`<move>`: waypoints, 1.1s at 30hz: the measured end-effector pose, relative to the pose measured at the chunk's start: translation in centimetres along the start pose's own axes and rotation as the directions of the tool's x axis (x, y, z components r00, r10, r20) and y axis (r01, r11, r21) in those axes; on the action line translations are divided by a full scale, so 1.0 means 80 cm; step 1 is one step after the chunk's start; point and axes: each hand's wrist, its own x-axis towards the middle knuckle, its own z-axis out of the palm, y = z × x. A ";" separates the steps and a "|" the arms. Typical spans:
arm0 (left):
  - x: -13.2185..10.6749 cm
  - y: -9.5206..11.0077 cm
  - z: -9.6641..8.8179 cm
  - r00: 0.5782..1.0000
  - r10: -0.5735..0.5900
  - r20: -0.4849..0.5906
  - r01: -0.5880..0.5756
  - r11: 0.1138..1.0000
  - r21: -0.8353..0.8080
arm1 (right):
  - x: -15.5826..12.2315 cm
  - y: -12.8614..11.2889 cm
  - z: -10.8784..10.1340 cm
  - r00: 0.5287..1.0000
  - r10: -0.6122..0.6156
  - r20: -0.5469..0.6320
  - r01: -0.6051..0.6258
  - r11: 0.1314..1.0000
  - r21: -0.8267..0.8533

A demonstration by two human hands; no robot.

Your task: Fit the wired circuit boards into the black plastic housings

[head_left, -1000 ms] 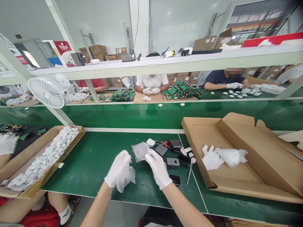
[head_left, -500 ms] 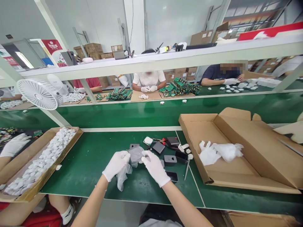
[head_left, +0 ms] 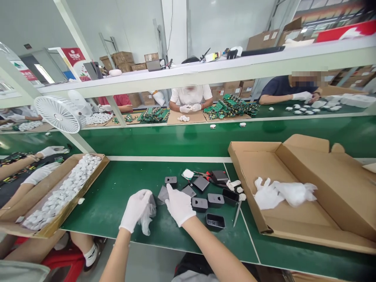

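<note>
A crumpled clear plastic bag (head_left: 145, 224) hangs over a green worktop (head_left: 108, 207), toward its front edge, pinched by the pressed-together thumb and fingers of a person's gloved left hand (head_left: 135, 210); that grip, high on the film, probably lets the loose folds fall clear of the parts. A dark shape shows by the fingertips, though whether inside the bag or behind it cannot be told. Just beside it, the gloved right hand (head_left: 179, 204) reaches its fingertips to a grey piece (head_left: 163, 194); whether that grip is closed on the piece or merely touching it is unclear. Beyond, toward the far edge, stands a black housing (head_left: 170, 181), apart from the cluster to the right. There an open housing (head_left: 215, 221) lies hollow side up nearest the front edge, while red-handled pliers (head_left: 207, 176) and a slim metal tool (head_left: 237, 212) sit among the parts, apparently for easy reach. Farther right, a large cardboard box (head_left: 266, 228) holds a white glove (head_left: 266, 194), its walls likely keeping light items together. At the worktop's left end, a long carton (head_left: 55, 220) corrals small white pieces (head_left: 63, 188) that might otherwise scatter.
</note>
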 end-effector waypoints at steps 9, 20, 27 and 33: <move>0.007 -0.009 -0.009 0.998 -0.043 -0.045 0.048 0.994 0.102 | 0.023 -0.045 0.009 0.995 -0.095 0.020 0.096 0.985 -0.140; -0.021 -0.039 0.015 0.994 -0.086 -0.063 0.064 0.956 -0.285 | 0.032 -0.001 0.005 0.980 -0.172 -0.105 0.179 0.981 0.068; -0.028 -0.017 0.011 0.984 -0.165 -0.062 0.101 0.816 -0.569 | 0.049 0.002 -0.020 0.965 -0.157 -0.212 0.187 0.974 0.130; -0.026 -0.007 0.018 0.979 -0.199 -0.041 0.121 0.734 -0.669 | 0.052 -0.005 -0.042 0.970 -0.190 -0.153 0.202 0.977 0.067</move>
